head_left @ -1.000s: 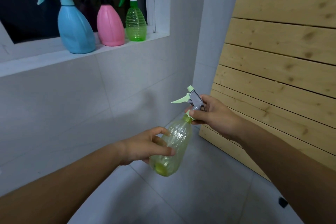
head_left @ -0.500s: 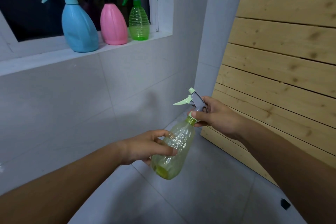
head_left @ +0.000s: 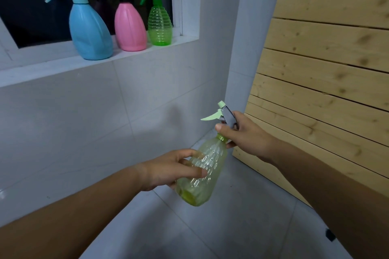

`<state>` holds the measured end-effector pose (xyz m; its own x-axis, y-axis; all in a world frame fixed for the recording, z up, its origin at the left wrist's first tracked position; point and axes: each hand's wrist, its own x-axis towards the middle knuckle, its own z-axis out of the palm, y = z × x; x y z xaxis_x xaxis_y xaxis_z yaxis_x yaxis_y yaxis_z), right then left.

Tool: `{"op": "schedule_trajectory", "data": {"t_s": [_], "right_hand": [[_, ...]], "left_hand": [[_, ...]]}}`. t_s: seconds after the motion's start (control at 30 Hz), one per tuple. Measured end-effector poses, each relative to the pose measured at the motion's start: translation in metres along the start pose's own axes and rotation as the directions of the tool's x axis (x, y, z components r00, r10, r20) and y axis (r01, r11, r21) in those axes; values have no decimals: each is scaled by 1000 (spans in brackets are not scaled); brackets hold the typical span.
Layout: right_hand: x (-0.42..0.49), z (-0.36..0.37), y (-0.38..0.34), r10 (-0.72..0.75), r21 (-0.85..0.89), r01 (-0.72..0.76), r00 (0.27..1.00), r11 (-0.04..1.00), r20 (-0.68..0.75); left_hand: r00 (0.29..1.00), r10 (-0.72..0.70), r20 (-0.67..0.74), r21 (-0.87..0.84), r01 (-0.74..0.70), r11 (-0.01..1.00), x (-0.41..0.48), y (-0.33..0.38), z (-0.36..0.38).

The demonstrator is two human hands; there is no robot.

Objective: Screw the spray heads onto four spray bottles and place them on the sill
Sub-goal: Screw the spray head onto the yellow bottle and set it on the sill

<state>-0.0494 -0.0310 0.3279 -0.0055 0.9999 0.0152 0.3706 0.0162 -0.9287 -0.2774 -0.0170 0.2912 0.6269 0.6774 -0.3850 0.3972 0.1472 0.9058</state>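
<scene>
Only the head view to go on here, so this is all from that one. My left hand (head_left: pixel 168 171) is wrapped around the belly of the yellow bottle (head_left: pixel 202 172), thumb across the front and fingers curled behind, a proper hold. The bottle is up in the air over the grey floor tiles (head_left: pixel 189 233), tilted so its neck leans up and to the right, nowhere near any surface. My right hand (head_left: pixel 244 134) is clamped on the spray head (head_left: pixel 223 114) sitting at the neck of that bottle, thumb pressed just above the green collar, fingers closed around the grey body. The pale green trigger sticks out to the left, nozzle tip pointing up. Can't tell from this angle if the head is fully threaded on.

Far left, up on the white sill (head_left: pixel 52 69), three bottles stand upright in a row with heads fitted: blue bottle (head_left: pixel 90 33) nearest, then pink bottle (head_left: pixel 130 27), then a small green bottle (head_left: pixel 159 25) closest to the window frame. Blue and pink look just beside each other, maybe touching. Dark window (head_left: pixel 31 6) behind them. On the right there's a wall of wooden planks (head_left: pixel 326 59).
</scene>
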Motion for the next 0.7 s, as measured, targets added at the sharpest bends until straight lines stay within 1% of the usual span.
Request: {"op": "schedule_trajectory", "data": {"t_s": [0.1, 0.13, 0.17, 0.23, 0.27, 0.3, 0.33, 0.37, 0.4, 0.47, 0.53, 0.57, 0.6, 0.7], "right_hand": [[1, -5, -2, 10, 145, -20, 998, 989, 65], [1, -5, -2, 9, 149, -20, 997, 989, 72], [1, -3, -2, 10, 120, -17, 998, 993, 56], [0, 3, 1, 15, 9, -15, 1000, 1000, -20], [0, 6, 2, 19, -16, -20, 999, 1000, -49], [0, 8, 3, 33, 9, -32, 998, 999, -54], [1, 7, 3, 58, 89, -55, 998, 994, -30], [1, 4, 3, 71, 175, -72, 997, 982, 13], [2, 1, 2, 65, 222, -74, 997, 972, 49], [1, 0, 2, 36, 165, -47, 997, 985, 69], [1, 5, 3, 9, 56, -9, 1000, 998, 4], [1, 8, 3, 4, 21, -3, 999, 1000, -32], [2, 9, 2, 8, 25, -7, 999, 1000, -39], [4, 3, -1, 24, 198, -37, 997, 979, 68]], "left_hand": [[1000, 9, -21, 5, -9, 1000, -2, 3, -2], [1000, 8, -24, 7, -8, 1000, -2, 4, -2], [1000, 4, -19, 10, -4, 1000, -3, 5, -1], [1000, -7, 2, 19, 7, 1000, -4, 4, 0], [1000, -9, 8, 20, 9, 1000, -4, 4, 1], [1000, -10, 7, 18, 10, 1000, -5, 3, 0], [1000, -8, -1, 16, 8, 1000, -5, 3, 0], [1000, -5, -10, 14, 5, 1000, -6, 3, -2], [1000, -1, -14, 12, 2, 1000, -6, 3, -3], [1000, 2, -3, 13, -2, 1000, -6, 2, -3], [1000, 10, -2, 28, -10, 1000, -6, 1, -1], [1000, 16, -6, 38, -16, 999, -5, 1, -1], [1000, 23, -11, 44, -23, 999, -4, 1, -1], [999, 41, -29, 33, -40, 999, -4, 0, -4]]}}
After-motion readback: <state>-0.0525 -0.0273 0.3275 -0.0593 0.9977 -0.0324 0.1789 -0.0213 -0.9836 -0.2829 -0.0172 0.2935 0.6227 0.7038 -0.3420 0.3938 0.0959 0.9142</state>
